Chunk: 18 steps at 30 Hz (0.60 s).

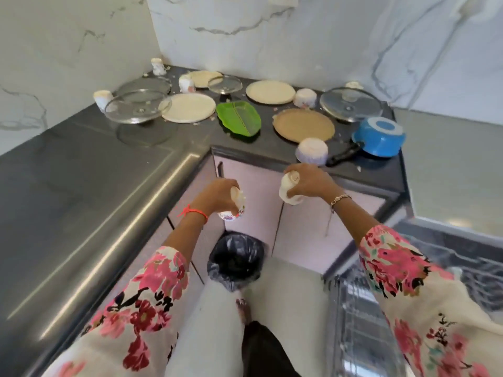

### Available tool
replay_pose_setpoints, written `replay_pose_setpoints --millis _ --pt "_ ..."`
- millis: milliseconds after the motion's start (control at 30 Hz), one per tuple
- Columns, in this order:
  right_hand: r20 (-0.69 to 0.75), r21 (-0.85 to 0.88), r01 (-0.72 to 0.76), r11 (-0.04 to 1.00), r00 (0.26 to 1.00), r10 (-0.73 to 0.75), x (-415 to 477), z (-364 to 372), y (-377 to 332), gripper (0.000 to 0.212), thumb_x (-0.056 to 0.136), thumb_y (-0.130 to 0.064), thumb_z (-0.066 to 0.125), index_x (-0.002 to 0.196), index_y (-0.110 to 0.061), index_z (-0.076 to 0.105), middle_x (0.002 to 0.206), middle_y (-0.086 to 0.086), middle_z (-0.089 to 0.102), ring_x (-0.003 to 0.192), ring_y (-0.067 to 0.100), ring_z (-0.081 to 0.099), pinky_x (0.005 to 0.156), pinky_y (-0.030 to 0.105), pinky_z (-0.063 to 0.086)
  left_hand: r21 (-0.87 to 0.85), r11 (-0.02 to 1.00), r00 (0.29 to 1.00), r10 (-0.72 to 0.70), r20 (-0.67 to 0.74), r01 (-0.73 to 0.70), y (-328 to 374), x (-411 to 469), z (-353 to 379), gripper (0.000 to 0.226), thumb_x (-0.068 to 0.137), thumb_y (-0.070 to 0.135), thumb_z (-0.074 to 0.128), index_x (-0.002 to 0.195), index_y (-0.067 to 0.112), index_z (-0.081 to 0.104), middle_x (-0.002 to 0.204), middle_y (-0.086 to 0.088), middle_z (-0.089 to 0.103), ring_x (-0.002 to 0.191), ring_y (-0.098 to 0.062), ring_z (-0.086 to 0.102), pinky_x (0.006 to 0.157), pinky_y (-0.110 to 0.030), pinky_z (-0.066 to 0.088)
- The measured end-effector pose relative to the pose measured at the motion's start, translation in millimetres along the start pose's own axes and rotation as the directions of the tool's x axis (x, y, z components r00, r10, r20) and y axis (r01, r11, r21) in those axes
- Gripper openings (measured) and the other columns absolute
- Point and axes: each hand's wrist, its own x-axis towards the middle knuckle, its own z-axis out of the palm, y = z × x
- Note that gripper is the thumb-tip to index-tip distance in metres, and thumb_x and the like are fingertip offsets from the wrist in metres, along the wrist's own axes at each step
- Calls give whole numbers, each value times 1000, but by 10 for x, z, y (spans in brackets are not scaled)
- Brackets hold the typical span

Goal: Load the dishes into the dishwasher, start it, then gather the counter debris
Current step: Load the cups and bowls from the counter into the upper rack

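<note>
Head view: left hand (221,191) gripped a floral cup (234,209), right hand (311,181) gripped a white cup (289,189), both held over a black-lined bin (235,261) off the tabletop's (81,159) front edge.

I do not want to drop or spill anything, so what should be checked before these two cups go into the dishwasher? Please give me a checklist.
1. Left hand holds the flowered cup securely: ok, fingers curled round it.
2. Right hand holds the white cup securely: ok, fingers curled round it.
3. Both cups emptied: cannot tell, their insides are hidden.
4. Bin under the cups to catch scraps: ok for the flowered cup, cannot tell for the white cup.
5. Dishwasher rack open on the person's right: ok.
6. Free place in the rack: cannot tell, it is blurred.
</note>
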Motion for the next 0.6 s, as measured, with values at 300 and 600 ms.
replay_pose_setpoints --millis 300,600 --pt "33 62 -249 967 968 247 -2125 606 809 64 67 -35 77 126 -31 54 133 -2 52 121 21 50 101 33 37 -22 995 981 102 165 -99 990 -1244 1274 55 60 23 76 112 18 59 108 -9 62 99 -30 60 81 -36 51" --pt "26 214 -427 879 902 431 -3576 798 2145 65 65 -30 80 125 -30 55 123 6 51 111 26 55 90 32 43 -59 982 947 190 259 -181 2391 -1669 2409 55 62 19 78 113 15 58 110 -8 61 102 -28 57 80 -32 47"
